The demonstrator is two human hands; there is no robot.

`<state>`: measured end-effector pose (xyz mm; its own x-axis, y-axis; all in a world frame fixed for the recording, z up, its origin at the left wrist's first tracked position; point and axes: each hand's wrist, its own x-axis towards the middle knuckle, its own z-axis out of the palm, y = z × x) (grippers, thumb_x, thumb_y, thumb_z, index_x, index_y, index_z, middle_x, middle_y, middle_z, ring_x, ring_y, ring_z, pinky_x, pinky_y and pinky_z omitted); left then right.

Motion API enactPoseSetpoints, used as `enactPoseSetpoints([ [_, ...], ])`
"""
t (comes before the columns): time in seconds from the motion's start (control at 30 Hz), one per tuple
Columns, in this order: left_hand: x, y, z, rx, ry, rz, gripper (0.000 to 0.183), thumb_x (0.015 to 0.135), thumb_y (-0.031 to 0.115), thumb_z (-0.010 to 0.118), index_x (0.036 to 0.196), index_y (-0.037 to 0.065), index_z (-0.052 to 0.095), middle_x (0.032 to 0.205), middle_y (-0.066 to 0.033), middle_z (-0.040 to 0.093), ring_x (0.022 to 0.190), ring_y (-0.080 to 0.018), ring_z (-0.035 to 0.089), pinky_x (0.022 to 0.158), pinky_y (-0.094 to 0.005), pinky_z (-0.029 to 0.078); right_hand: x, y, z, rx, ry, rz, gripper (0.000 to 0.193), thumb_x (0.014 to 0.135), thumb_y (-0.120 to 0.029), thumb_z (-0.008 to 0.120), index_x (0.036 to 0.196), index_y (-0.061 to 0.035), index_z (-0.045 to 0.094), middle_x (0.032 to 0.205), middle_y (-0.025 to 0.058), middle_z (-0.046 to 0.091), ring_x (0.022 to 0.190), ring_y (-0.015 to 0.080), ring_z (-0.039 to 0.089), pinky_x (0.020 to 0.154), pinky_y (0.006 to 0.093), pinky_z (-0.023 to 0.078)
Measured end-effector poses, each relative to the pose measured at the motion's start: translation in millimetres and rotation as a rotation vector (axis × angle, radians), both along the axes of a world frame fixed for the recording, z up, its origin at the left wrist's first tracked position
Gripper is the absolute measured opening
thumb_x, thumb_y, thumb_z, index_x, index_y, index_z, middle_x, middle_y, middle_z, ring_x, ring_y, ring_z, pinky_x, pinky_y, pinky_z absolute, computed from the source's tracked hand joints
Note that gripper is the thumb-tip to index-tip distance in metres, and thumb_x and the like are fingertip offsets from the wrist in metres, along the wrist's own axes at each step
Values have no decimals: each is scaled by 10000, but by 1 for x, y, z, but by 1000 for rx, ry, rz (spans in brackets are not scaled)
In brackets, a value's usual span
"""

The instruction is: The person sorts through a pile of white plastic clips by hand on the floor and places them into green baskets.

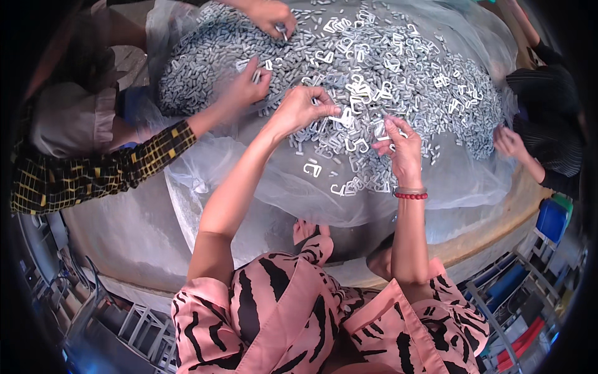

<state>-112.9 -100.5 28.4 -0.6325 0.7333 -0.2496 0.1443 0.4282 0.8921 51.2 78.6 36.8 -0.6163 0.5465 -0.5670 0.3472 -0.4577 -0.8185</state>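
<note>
The left hand [304, 108] pinches a white hook [345, 118] and the right hand [403, 147] a white piece [380, 129], over grey pellets [208, 56] heaped on a translucent sheet [311, 206], co-workers' hands [250, 86] nearby

Can't get the full shape of the white piece [381, 132] in the right hand [402, 144], since the fingers cover part of it. Same with the left hand [305, 112]: its fingertips hide one end of the white hook [344, 118]. The gray bits [218, 53] in the pile are way too small to make out any detail, and the ones underneath are buried. Upper left, a co-worker's hand [249, 84] is kinda smeary, and whatever's in it is too small to tell. The arm [252, 7] at top center gets chopped by the upper edge, and the pink shirt [280, 311] runs off the bottom.
</note>
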Motion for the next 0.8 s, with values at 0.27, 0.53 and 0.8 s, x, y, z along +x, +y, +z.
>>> enactPoseSetpoints([
  [0.27, 8, -14, -26, 49, -630, 92, 287, 811, 262, 706, 866, -9, 633, 681, -4, 559, 519, -30, 448, 377, -184, 312, -1, -2, 8, 318, -244, 257, 210, 808, -192, 694, 904, -6, 673, 556, -16, 501, 465, 44, 405, 431, 183, 285],
  [0.53, 8, -17, -6, 40, -502, 85, 259, 774, 277, 741, 750, 31, 664, 634, 43, 550, 506, -22, 423, 419, -191, 327, -4, -6, 18, -591, 322, -29, 247, 901, -307, 579, 974, -71, 575, 783, 26, 552, 630, 108, 533, 492, 179, 407],
  [0.8, 4, -31, 3, 295, -812, 132, 278, 882, 280, 614, 888, 2, 614, 808, -33, 570, 606, -73, 474, 447, -209, 362, -27, -27, -30, 845, -202, 600, 505, 712, -129, 745, 1188, -194, 590, 775, 64, 571, 661, 162, 572, 565, 300, 438],
])
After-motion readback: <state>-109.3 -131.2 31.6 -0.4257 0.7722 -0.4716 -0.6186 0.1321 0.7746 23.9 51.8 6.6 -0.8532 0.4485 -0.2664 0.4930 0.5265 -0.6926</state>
